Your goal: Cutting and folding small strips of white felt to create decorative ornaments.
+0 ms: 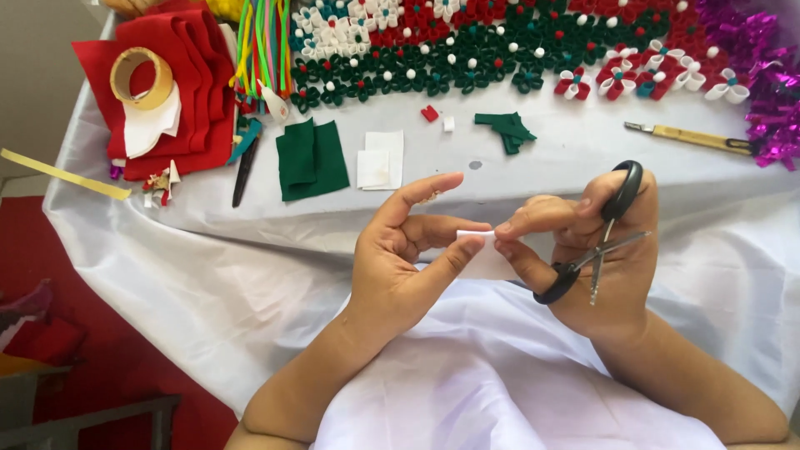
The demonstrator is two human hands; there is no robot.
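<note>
On white-draped table (583, 150) | hands pinch white scrap (473, 236) | right hand (596, 250) carries scissors (602, 233) | red floor (125, 367)

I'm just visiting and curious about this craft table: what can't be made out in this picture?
- Head view: the small white piece pinched between left hand and right hand; fingertips cover most of it, shape unclear.
- Scissors: part of the handles hidden by the right hand's fingers.
- Purple tinsel: cut off by the right edge.
- Felt flowers: cut off by the top edge.

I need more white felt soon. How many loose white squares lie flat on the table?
2: a larger white square beside the green felt, and a smaller white square overlapping its lower left corner. Others may be hidden under the red felt pile.
</note>
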